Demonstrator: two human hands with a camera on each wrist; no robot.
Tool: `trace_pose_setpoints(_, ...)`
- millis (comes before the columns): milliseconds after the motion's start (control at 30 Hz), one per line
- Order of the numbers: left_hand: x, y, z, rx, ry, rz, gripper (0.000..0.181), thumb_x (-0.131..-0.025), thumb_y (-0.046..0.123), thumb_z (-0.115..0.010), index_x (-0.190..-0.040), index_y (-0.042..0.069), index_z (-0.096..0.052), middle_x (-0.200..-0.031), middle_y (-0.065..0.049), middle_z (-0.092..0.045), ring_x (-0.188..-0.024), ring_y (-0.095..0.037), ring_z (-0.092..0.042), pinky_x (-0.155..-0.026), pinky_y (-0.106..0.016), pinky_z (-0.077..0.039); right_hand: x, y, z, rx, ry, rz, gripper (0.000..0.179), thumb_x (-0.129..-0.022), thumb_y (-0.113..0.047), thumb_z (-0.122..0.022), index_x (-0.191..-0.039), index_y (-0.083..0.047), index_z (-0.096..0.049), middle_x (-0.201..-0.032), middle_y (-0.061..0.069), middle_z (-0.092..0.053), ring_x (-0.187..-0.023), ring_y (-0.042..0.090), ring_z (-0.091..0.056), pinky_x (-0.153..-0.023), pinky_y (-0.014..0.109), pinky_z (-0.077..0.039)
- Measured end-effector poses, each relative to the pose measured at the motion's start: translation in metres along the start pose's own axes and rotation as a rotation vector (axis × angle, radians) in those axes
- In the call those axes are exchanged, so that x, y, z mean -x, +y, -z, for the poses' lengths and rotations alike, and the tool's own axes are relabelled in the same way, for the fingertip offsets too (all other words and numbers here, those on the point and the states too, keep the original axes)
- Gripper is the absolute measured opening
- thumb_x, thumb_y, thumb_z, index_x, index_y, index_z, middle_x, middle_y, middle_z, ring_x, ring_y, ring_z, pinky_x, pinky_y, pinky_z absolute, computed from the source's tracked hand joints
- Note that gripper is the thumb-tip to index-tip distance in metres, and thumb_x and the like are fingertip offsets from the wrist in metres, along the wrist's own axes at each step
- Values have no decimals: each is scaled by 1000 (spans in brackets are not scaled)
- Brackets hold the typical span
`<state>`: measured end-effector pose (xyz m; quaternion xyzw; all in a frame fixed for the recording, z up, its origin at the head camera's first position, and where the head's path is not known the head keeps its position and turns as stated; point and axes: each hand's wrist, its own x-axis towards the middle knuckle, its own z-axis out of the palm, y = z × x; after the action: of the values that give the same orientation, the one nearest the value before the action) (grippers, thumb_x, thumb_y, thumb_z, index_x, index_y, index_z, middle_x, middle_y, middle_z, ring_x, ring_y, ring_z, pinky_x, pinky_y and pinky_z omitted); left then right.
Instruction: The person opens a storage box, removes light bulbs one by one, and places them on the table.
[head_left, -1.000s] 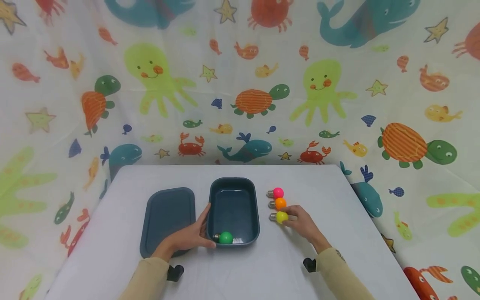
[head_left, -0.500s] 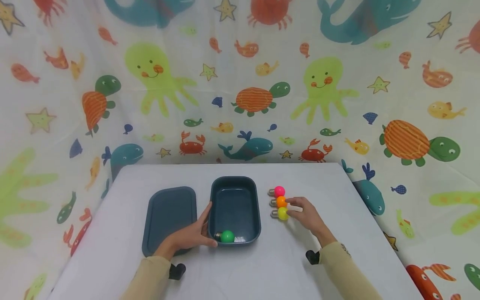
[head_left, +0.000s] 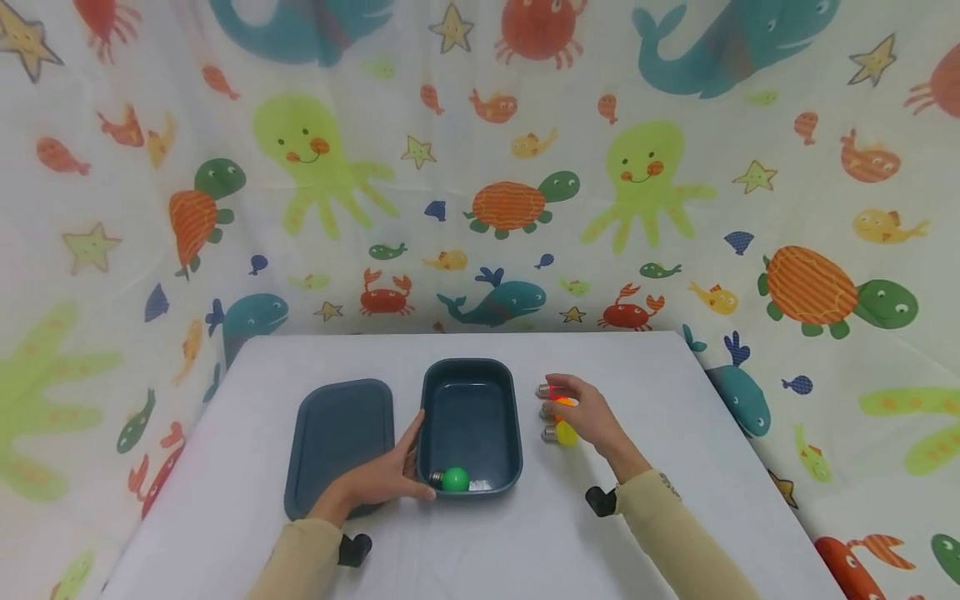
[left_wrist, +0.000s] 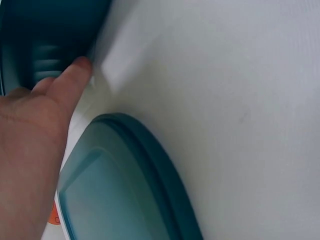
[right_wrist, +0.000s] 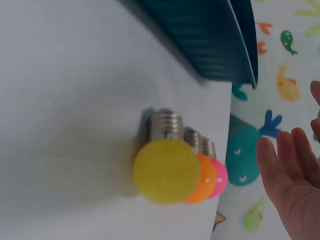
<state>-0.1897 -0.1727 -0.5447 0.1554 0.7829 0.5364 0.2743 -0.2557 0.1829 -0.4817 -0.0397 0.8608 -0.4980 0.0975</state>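
In the head view my left hand [head_left: 378,477] rests against the left wall of a dark blue rectangular box [head_left: 468,421], its thumb at the front corner. Inside the box, at the front, lies a green light bulb [head_left: 455,479]. My right hand [head_left: 596,417] hovers with parted fingers over the row of bulbs right of the box, holding none. A yellow bulb [right_wrist: 166,171], an orange bulb [right_wrist: 205,179] and a pink bulb [right_wrist: 219,178] lie side by side, their metal bases toward the box. The fingers partly cover the pink and orange bulbs in the head view.
The box's flat blue lid [head_left: 341,442] lies on the white-covered table [head_left: 480,550] to the left, partly under my left forearm and hand in the head view. A curtain [head_left: 420,183] printed with sea animals hangs behind the table and along its sides.
My right hand has moved from the yellow bulb, away from me and slightly left, to over the orange and pink bulbs. The left hand stays at the box.
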Motion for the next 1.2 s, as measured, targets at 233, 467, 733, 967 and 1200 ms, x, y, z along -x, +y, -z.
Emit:
trace_pose_setpoints(233,2,2,-1,-1,3,-9,126,-80,25,-82,-154,29,20,-163,-8,15,-148,-34,-13,-115,-50,-23,-1,-14,-17,26,-5,38,53,-88,-23,-74,-137,-16,-55,-137,11,-56,-125,32,-53,-98,47,-50)
trace_pose_setpoints(467,5,7,0,13,-11,-9,126,-81,22,-82,-154,28,21,-163,-10,16,-147,-37,-13,-115,-51,-24,-4,-22,-28,74,-34,43,53,-87,-21,-75,-136,-16,-56,-135,6,-57,-125,30,-54,-95,47,-52)
trace_pose_setpoints(733,5,8,1,23,-12,-7,127,-80,23,-83,-154,27,21,-163,-10,15,-148,-36,-12,-116,-51,-22,-1,-34,-38,73,-88,71,55,-87,-19,-74,-138,-13,-54,-136,7,-57,-125,28,-54,-96,50,-50)
trace_pose_setpoints(967,5,5,0,13,-8,5,126,-81,22,-82,-154,26,21,-163,-10,15,-148,-36,-12,-116,-50,-23,-1,-40,-47,89,-124,87,56,-86,-20,-76,-138,-13,-55,-137,7,-56,-125,29,-54,-95,49,-51)
trace_pose_setpoints(1200,7,6,1,17,-9,2,126,-81,22,-82,-154,26,21,-163,-12,15,-147,-39,-13,-115,-52,-23,-3,-46,-57,125,-176,128,57,-86,-22,-76,-137,-10,-55,-135,9,-57,-122,30,-55,-94,46,-52)
